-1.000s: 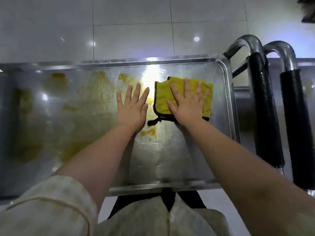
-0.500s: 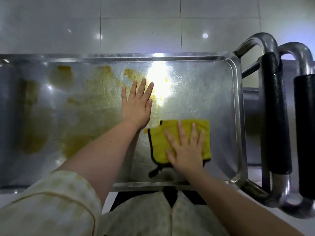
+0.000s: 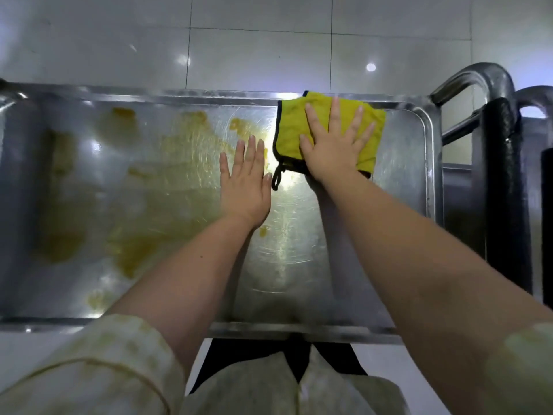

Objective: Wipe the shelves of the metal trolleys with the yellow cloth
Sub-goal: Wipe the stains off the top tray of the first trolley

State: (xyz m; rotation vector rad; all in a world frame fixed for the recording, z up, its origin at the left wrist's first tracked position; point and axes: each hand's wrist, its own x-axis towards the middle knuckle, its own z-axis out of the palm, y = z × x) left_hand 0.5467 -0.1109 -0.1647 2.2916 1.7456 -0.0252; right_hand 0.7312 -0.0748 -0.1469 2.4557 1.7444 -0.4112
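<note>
The top shelf of the metal trolley (image 3: 401, 181) fills the view, a shiny steel tray with a raised rim. Yellow-brown smears (image 3: 167, 175) cover its left and middle parts. The yellow cloth (image 3: 290, 127), edged in black, lies against the far rim at the right. My right hand (image 3: 335, 145) presses flat on it with fingers spread. My left hand (image 3: 244, 181) rests flat on the bare shelf just left of the cloth, fingers straight.
Curved steel handle tubes with black foam grips (image 3: 505, 181) stand at the trolley's right end, with a second trolley's handle (image 3: 546, 205) beside them. White floor tiles (image 3: 257, 49) lie beyond the far rim.
My right hand has slid the cloth from the shelf's near right part up to the far rim. My left hand has stayed flat in about the same spot.
</note>
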